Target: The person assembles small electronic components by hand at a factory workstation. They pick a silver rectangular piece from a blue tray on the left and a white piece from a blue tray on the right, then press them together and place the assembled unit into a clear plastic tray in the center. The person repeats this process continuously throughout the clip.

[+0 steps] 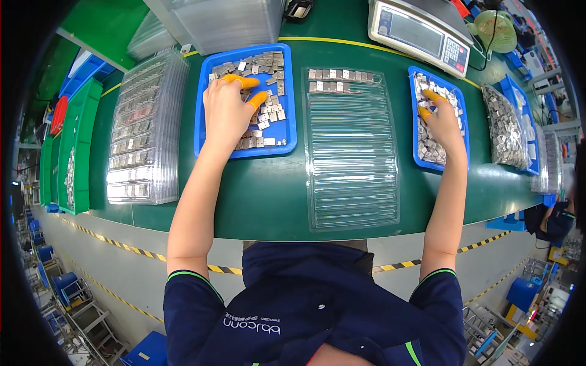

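My left hand (229,104), with yellow finger cots, reaches over the left blue tray (199,128). Its thumb and fingers are apart above small silver USB connector shells (271,113), with nothing visible between them. Over the right blue tray (467,143), my right hand (442,119) also wears yellow cots. Its thumb and finger are spread, touching or just above a loose heap of similar small metal parts (430,149). Between the trays lies a clear plastic blister tray (351,171) with many narrow slots. Metal shells (332,86) fill its first row and part of its second.
Filled blister trays (146,128) are stacked at left, beside green bins (79,146). A digital scale (412,33) stands at the back right. Farther right are a bag of metal parts (503,128) and more trays. Clear plastic containers (226,24) stand at the back.
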